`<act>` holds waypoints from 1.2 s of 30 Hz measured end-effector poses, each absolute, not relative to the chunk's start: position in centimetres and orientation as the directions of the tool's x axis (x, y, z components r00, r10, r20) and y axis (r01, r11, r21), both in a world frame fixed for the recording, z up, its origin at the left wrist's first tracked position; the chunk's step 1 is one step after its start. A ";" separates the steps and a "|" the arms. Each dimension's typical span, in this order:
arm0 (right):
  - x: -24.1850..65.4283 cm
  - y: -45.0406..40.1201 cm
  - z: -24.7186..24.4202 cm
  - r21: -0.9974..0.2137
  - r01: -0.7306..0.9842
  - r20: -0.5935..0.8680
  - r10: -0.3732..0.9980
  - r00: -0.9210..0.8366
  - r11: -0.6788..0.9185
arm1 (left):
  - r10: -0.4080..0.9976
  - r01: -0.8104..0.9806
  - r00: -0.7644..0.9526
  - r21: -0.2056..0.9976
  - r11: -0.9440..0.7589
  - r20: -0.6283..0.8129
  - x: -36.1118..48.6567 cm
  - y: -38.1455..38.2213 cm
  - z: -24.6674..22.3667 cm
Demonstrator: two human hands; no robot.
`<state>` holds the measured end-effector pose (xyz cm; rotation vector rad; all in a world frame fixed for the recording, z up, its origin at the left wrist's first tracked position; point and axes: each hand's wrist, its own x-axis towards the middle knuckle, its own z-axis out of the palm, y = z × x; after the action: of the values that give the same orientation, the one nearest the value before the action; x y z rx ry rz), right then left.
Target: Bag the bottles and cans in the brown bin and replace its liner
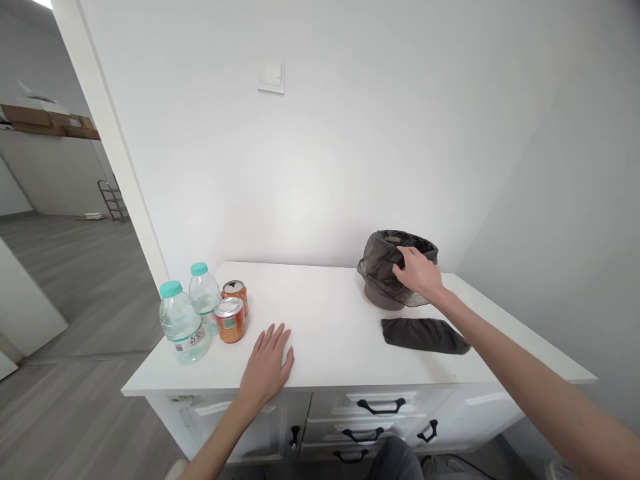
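Observation:
My left hand (265, 365) lies flat on the white cabinet top (320, 333) with its fingers stretched out, holding nothing. Just beyond it to the left stand two orange cans, the nearer can (231, 321) upright in front of the farther can (236, 289). Over at the right, my right hand (419, 272) is at the small bin (383, 297), which is lined with a thin black garbage bag (380, 263). Its fingers are apart and over the bag's near right side. A rolled bundle of black bags (423, 335) lies in front of the bin.
Two clear bottles with teal caps, a front bottle (184, 330) and a rear bottle (204, 297), stand at the left end of the top. A white wall (320, 167) rises behind. Drawers with black handles (381, 405) are below the front edge.

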<state>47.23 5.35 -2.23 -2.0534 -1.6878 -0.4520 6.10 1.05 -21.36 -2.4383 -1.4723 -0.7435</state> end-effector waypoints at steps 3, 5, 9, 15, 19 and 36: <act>47.9 7.1 -1.9 -0.212 0.953 0.434 0.853 0.289 -0.215 | 0.763 0.870 0.371 0.089 -0.485 0.529 6.0 1.0 -21.4; 47.9 7.7 -2.1 -0.291 0.938 0.422 0.855 0.301 -0.187 | 0.766 0.873 0.372 0.084 -0.481 0.525 5.9 0.9 -21.4; 47.2 7.6 -2.6 -0.343 0.933 0.427 0.867 0.256 -0.106 | 0.779 0.877 0.378 0.077 -0.475 0.501 5.9 0.8 -21.4; 43.7 3.5 -2.2 -0.458 0.873 0.441 0.895 0.061 0.167 | 0.784 0.873 0.384 0.085 -0.480 0.487 6.0 1.0 -21.6; 40.9 -0.3 -0.8 -0.518 0.808 0.431 0.902 -0.036 0.280 | 0.780 0.871 0.387 0.083 -0.484 0.492 6.0 1.2 -21.4; 41.3 -6.7 -10.1 -0.812 0.526 0.504 0.759 0.413 0.254 | 0.769 0.810 0.362 0.231 -0.539 0.526 5.3 -2.0 -21.3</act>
<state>41.30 -6.65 -10.14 -1.4054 -1.2421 0.2320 5.27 -2.00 -21.29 -2.5358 -1.4726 -0.9210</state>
